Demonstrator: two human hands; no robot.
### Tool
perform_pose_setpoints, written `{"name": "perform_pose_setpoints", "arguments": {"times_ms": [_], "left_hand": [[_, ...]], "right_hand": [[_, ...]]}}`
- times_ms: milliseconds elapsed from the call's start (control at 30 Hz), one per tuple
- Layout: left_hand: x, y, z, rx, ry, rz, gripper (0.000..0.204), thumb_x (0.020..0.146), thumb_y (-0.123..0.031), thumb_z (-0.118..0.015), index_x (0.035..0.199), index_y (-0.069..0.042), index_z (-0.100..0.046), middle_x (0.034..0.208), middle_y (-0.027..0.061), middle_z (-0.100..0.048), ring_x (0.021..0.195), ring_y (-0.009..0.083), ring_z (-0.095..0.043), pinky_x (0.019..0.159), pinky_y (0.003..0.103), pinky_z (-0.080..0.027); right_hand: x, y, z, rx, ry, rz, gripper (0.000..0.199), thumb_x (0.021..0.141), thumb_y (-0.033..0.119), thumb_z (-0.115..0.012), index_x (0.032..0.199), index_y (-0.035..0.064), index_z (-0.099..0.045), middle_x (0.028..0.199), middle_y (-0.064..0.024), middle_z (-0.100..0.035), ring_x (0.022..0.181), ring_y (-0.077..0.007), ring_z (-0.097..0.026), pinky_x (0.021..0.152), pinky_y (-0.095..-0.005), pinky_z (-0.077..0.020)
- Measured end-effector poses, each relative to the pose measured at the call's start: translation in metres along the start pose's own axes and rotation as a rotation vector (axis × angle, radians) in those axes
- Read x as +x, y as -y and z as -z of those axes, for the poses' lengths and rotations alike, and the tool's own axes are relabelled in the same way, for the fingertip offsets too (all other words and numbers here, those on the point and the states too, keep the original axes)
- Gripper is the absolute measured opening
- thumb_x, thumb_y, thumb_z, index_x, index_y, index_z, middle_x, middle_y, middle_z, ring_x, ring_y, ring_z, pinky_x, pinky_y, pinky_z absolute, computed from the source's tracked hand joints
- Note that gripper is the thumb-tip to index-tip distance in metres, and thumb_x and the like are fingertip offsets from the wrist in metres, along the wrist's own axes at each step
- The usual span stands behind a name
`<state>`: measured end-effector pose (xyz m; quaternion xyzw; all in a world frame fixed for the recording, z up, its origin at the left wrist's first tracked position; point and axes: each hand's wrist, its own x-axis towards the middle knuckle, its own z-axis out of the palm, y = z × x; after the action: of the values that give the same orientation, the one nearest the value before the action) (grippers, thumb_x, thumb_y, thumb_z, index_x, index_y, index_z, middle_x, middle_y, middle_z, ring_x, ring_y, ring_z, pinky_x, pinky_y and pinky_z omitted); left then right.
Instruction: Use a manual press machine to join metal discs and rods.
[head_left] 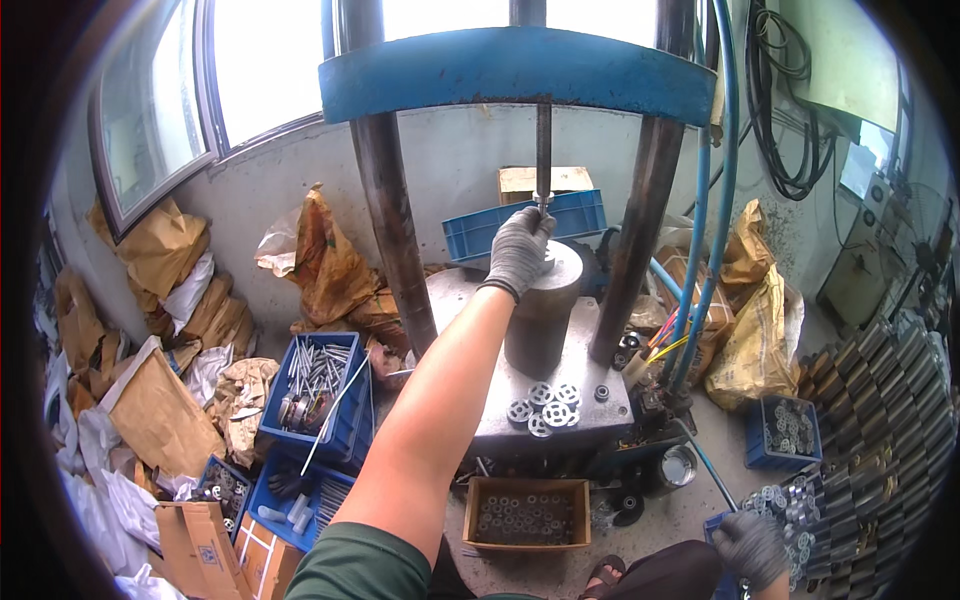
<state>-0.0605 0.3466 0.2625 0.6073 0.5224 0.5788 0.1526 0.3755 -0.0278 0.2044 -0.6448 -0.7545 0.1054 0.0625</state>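
My left hand (pixel 518 250), in a grey glove, reaches up onto the top of a dark steel cylinder (pixel 540 325) standing on the press table (pixel 490 425). Its fingertips pinch at the lower end of the thin vertical rod (pixel 543 150) that hangs from the blue crossbeam (pixel 510 72). Whatever is between the fingers is hidden. A pale round disc (pixel 556 256) lies on the cylinder under the hand. My right hand (pixel 750 545), also gloved, is low at the right with its fingers curled over a blue bin of round metal parts (pixel 790 520).
Several perforated metal discs (pixel 545 405) lie on the press table's front. Two dark columns (pixel 392 220) flank the cylinder. A cardboard box of small rings (pixel 528 515) sits below, blue bins of rods (pixel 320 385) at left, stacked dark cylinders (pixel 885 420) at right, and paper sacks (pixel 335 265) along the wall.
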Motion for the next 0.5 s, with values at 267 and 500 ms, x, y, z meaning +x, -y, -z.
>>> {"name": "perform_pose_setpoints", "arguments": {"times_ms": [267, 500], "left_hand": [[-0.004, -0.011, -0.001, -0.001, 0.033, 0.051, 0.019, 0.1, -0.019, -0.066, 0.11, -0.003, -0.068, 0.087, 0.0073, -0.07, 0.074, 0.0145, -0.063, 0.072, 0.032, -0.054], [-0.003, 0.0, 0.0, -0.036, 0.002, -0.032, 0.023, 0.098, -0.025, -0.064, 0.105, -0.003, -0.068, 0.088, 0.0167, -0.07, 0.08, 0.0301, -0.07, 0.077, 0.041, -0.055]], "right_hand": [[0.001, 0.0, 0.008, -0.019, 0.016, 0.008, 0.022, 0.081, 0.027, -0.068, 0.081, 0.0053, -0.072, 0.079, -0.0187, -0.069, 0.079, -0.0387, -0.068, 0.072, -0.0477, -0.056], [0.009, 0.0, 0.018, 0.091, -0.058, 0.016, 0.022, 0.081, 0.022, -0.066, 0.093, 0.0071, -0.077, 0.082, -0.0197, -0.072, 0.08, -0.0374, -0.071, 0.075, -0.0449, -0.0579]]}}
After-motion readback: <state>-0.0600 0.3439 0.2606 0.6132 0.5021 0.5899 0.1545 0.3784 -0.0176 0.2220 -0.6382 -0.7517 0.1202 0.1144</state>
